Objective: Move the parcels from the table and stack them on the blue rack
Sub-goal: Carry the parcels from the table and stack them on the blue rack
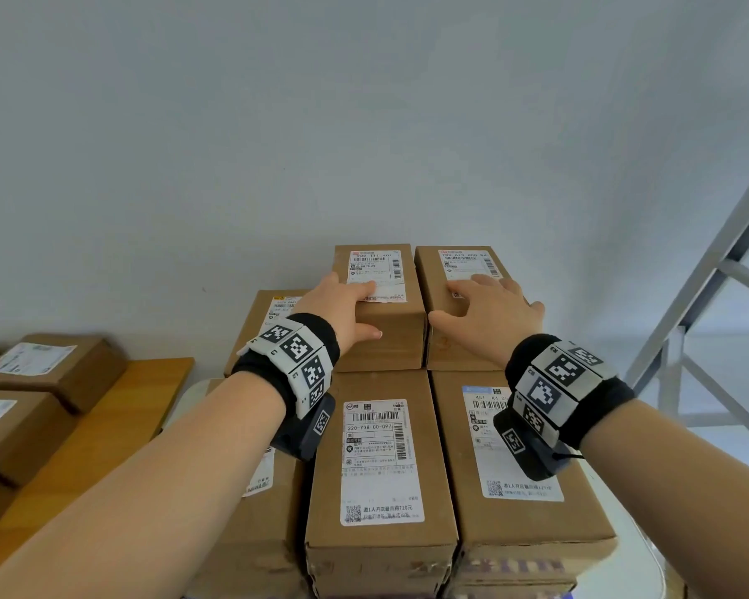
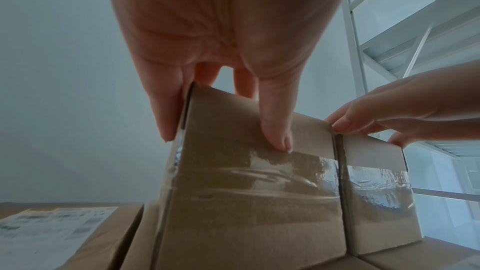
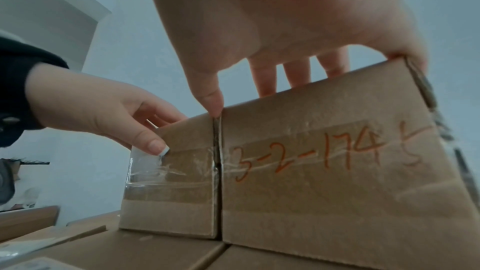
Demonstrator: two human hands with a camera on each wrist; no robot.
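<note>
Two brown labelled parcels sit side by side on top of a stack of parcels. My left hand (image 1: 355, 311) grips the left top parcel (image 1: 390, 352): fingers lie over its top, one finger hangs down its left side, and the thumb presses its taped front face (image 2: 246, 202). My right hand (image 1: 485, 309) grips the right top parcel (image 1: 429, 274). Its fingers spread on the top, the thumb is at the seam between the two parcels, and the little finger hooks the right edge. Red handwriting marks that parcel's front (image 3: 324, 192).
Below and in front lie two longer parcels (image 1: 381, 464) (image 1: 515, 460), with another parcel (image 1: 269, 309) behind at the left. A wooden table (image 1: 104, 425) at the left holds more parcels (image 1: 48, 365). A pale metal rack frame (image 1: 710, 296) rises at the right.
</note>
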